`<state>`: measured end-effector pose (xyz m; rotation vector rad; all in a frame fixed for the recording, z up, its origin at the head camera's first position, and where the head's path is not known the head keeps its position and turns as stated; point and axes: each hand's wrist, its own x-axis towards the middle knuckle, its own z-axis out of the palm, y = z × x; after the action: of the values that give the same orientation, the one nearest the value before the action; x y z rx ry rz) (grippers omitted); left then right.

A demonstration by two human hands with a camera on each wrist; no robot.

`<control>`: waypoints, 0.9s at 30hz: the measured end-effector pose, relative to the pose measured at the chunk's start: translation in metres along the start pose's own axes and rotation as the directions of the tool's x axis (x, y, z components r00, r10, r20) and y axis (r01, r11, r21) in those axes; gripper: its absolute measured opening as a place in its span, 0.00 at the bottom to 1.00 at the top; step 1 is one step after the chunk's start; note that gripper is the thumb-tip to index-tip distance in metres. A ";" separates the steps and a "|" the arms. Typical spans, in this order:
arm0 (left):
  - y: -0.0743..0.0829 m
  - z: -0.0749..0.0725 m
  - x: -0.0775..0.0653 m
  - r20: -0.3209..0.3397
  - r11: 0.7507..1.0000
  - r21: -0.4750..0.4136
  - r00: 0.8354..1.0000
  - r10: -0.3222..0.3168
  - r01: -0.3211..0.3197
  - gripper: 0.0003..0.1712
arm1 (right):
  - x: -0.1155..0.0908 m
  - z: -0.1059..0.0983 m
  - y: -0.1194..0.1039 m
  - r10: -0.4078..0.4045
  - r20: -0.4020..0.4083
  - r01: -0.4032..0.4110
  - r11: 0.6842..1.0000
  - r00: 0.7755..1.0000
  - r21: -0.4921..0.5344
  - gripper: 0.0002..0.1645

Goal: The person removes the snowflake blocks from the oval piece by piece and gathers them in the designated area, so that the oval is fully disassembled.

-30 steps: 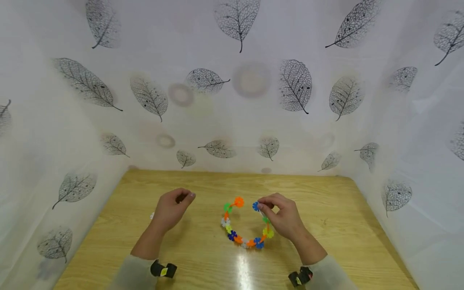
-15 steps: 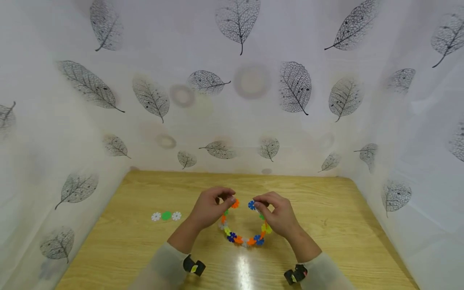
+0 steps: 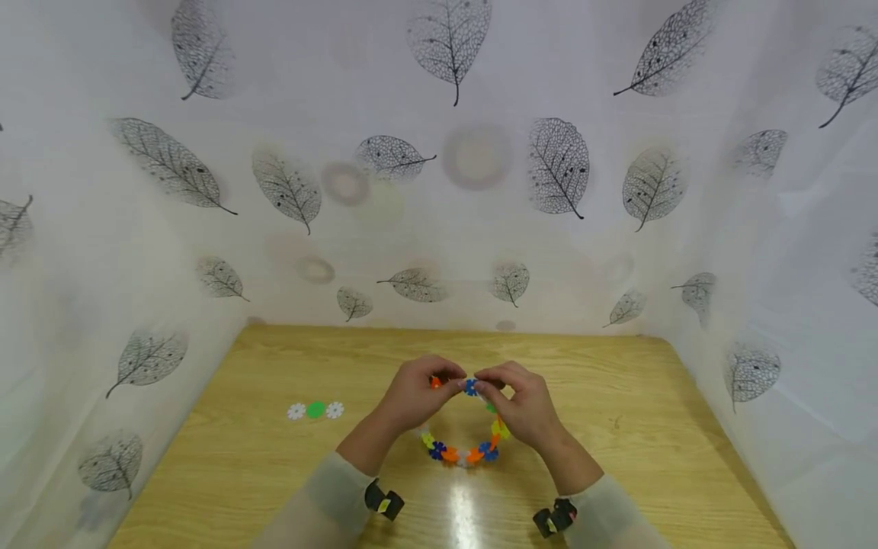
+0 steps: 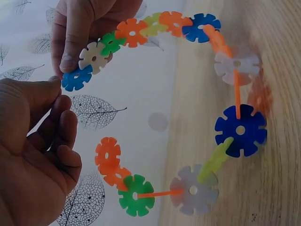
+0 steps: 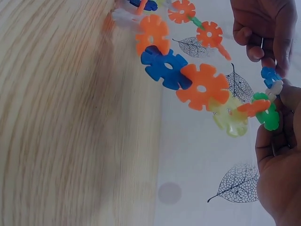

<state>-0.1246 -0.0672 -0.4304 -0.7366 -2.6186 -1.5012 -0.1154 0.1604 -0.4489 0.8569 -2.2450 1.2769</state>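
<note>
A curved chain of interlocking plastic snowflake discs (image 3: 449, 455) hangs in an open loop over the table, in orange, blue, green, yellow and whitish pieces. My right hand (image 3: 524, 404) pinches it near one end, by the whitish disc (image 4: 94, 58) next to the blue end disc (image 4: 76, 77). At that blue disc's outer edge, my left hand (image 3: 425, 393) brings thumb and forefinger together, pinching it. The other end, an orange disc (image 4: 107, 153), hangs free below the left hand in the left wrist view. Some links are hidden behind the left hand in the head view.
Flat on the wooden table (image 3: 233, 473), to the left, lie a white disc (image 3: 296, 412), a green disc (image 3: 315, 410) and another white disc (image 3: 334, 410) in a row. A leaf-print curtain (image 3: 439, 229) encloses the table's back and sides.
My left hand has moved right, from beside the discs on the left to the chain's blue end. The right hand, still holding the chain, has shifted slightly left.
</note>
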 end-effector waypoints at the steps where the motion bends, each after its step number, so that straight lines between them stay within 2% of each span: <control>1: 0.000 0.000 0.000 0.003 1.000 -0.003 1.000 -0.004 0.004 0.06 | 0.001 0.000 0.000 -0.001 0.004 0.001 1.000 1.000 0.002 0.09; 11: 0.005 -0.001 0.001 0.012 1.000 0.014 1.000 -0.004 0.004 0.05 | 0.005 0.003 -0.001 -0.046 0.010 0.046 0.999 0.999 0.001 0.09; 13: 0.006 -0.001 0.001 0.004 1.000 0.023 1.000 -0.001 0.001 0.04 | 0.005 0.002 -0.001 -0.016 0.026 0.016 1.000 1.000 0.005 0.11; 15: 0.007 -0.002 0.001 -0.005 1.000 0.027 1.000 -0.006 0.006 0.04 | 0.004 0.001 -0.002 0.053 0.061 -0.053 0.999 0.997 0.007 0.14; 18: 0.007 -0.002 0.002 -0.017 1.000 0.021 1.000 -0.012 0.012 0.03 | 0.000 -0.001 -0.003 0.171 0.127 -0.172 0.985 0.977 -0.006 0.20; 20: 0.007 -0.002 0.002 -0.018 1.000 0.010 1.000 -0.008 0.008 0.03 | -0.003 -0.002 -0.003 0.220 0.152 -0.221 0.975 0.964 -0.013 0.21; 27: 0.008 0.001 -0.002 -0.009 1.000 -0.025 1.000 -0.016 0.016 0.03 | -0.011 -0.001 -0.002 0.238 0.144 -0.242 0.970 0.961 0.011 0.17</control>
<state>-0.1197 -0.0636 -0.4251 -0.7113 -2.6102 -1.5404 -0.1055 0.1636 -0.4540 0.7215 -2.5111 1.3964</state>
